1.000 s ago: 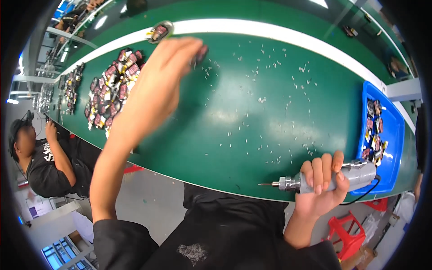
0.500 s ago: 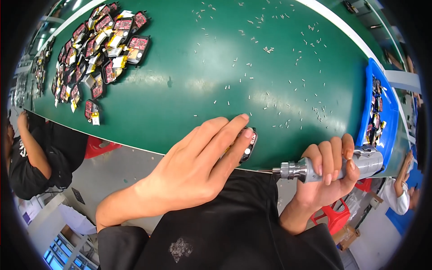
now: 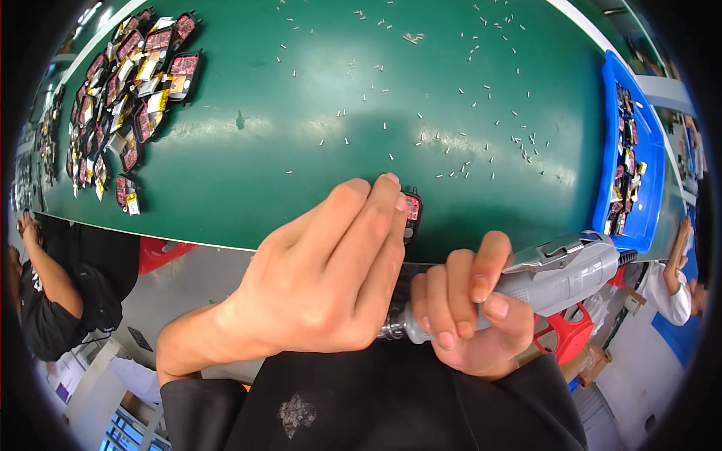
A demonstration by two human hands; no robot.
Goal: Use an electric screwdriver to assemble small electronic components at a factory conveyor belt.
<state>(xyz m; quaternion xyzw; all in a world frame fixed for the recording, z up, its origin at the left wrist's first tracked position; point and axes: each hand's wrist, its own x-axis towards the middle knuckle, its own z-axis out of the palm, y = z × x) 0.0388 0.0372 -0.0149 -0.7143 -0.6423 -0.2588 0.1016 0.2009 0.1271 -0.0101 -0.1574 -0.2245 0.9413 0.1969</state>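
My left hand (image 3: 320,274) reaches over the near edge of the green table, fingers pressed together. Its fingertips rest at a small black case (image 3: 413,211) with a red circuit board inside; the hand covers most of the case. Low on the right, my right hand (image 3: 477,316) wraps round a grey electric screwdriver (image 3: 560,279). The tool lies tilted, its chuck pointing left and passing behind my left hand, which hides the bit. Whether the bit touches anything cannot be seen.
Many small screws (image 3: 526,148) lie scattered over the green tabletop (image 3: 248,158). At the far left is a heap of open black cases (image 3: 143,75) with red boards and batteries. A blue bin (image 3: 645,203) at the right holds more. Other people sit at both sides, near red stools (image 3: 564,331).
The screwdriver has moved left, so its front end is now behind my left hand. My left hand has curled a little more at the case. The whole view has shifted slightly.
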